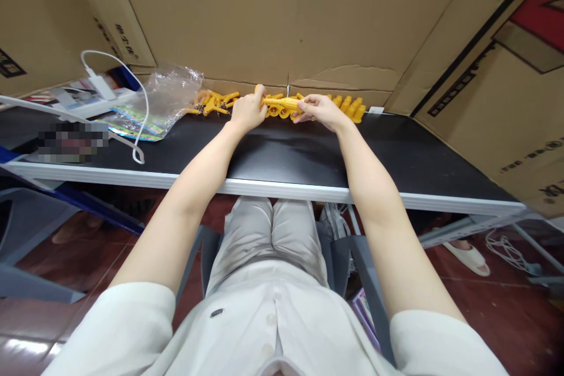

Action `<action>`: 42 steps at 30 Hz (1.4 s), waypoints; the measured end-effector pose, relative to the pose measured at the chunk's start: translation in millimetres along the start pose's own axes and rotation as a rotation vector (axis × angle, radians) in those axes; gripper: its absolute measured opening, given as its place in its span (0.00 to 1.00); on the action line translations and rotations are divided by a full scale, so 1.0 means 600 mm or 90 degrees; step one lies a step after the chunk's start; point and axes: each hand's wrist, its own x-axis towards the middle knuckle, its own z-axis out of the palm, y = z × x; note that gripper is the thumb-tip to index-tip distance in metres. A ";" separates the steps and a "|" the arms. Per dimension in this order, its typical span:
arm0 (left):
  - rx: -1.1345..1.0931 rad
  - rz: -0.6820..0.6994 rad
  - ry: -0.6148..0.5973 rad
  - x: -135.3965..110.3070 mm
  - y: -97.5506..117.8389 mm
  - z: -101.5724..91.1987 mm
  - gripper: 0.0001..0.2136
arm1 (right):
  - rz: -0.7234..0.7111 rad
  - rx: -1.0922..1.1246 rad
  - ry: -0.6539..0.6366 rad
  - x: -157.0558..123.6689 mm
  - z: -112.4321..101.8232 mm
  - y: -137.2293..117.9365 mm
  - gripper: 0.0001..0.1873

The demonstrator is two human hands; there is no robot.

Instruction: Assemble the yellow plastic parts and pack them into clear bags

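Observation:
A long yellow plastic piece (285, 103) is stretched between my two hands above the back of the black table. My left hand (249, 110) is closed round its left end. Thumb and fingers of my right hand (321, 110) pinch its right end. Just behind and below it lie yellow cup-like parts (274, 111) with round openings. Left of my left hand is a heap of thin, branching yellow parts (214, 103) with small dark bits among them. A row of yellow ribbed parts (352, 107) stands beyond my right hand.
A clear plastic bag (171, 97) and a white cable (143, 94) lie on the left of the black tabletop (286, 158). Cardboard walls (273, 17) close off the back and sides. Another person's foot in a light slipper (469, 257) shows below the table at right.

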 end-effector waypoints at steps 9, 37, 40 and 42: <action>-0.029 0.011 0.019 -0.002 0.005 0.001 0.31 | 0.040 -0.024 0.048 0.015 0.005 0.010 0.45; -0.010 -0.007 0.007 -0.003 0.006 0.001 0.29 | 0.024 -0.016 0.077 0.022 0.013 0.017 0.43; -0.004 -0.021 0.000 -0.004 0.010 0.000 0.29 | 0.047 -0.036 0.102 0.022 0.015 0.016 0.45; -0.006 -0.029 -0.005 -0.004 0.011 0.001 0.30 | 0.063 -0.047 0.100 0.022 0.016 0.018 0.47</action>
